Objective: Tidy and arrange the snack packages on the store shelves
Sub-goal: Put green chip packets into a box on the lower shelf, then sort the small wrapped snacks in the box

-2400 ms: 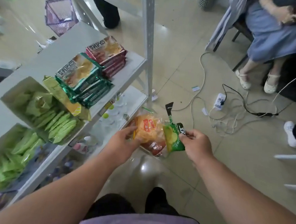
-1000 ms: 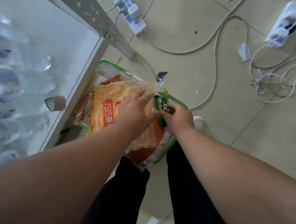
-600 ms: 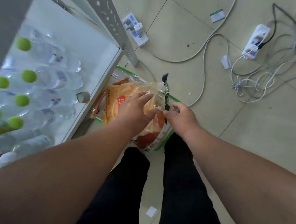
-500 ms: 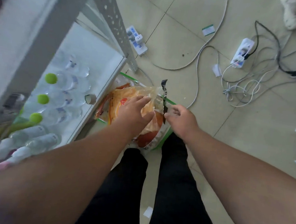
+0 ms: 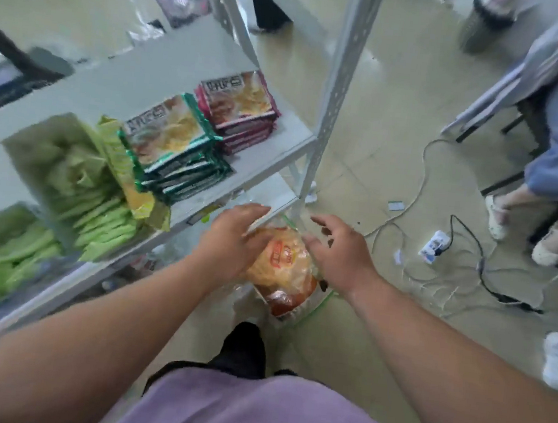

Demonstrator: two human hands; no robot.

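While two hands (image 5: pixel 233 241) (image 5: pixel 338 252) flank one orange bag (image 5: pixel 282 266), two packet stacks (image 5: pixel 173 152) (image 5: pixel 240 110) sit shelved.

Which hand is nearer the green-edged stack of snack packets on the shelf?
Left. The left hand is just below-right of the green-edged stack; the right hand lies farther right.

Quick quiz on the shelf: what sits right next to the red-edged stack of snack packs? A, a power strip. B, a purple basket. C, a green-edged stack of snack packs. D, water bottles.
C: the green-edged stack lies beside the red-edged stack on the same shelf, near its right end.
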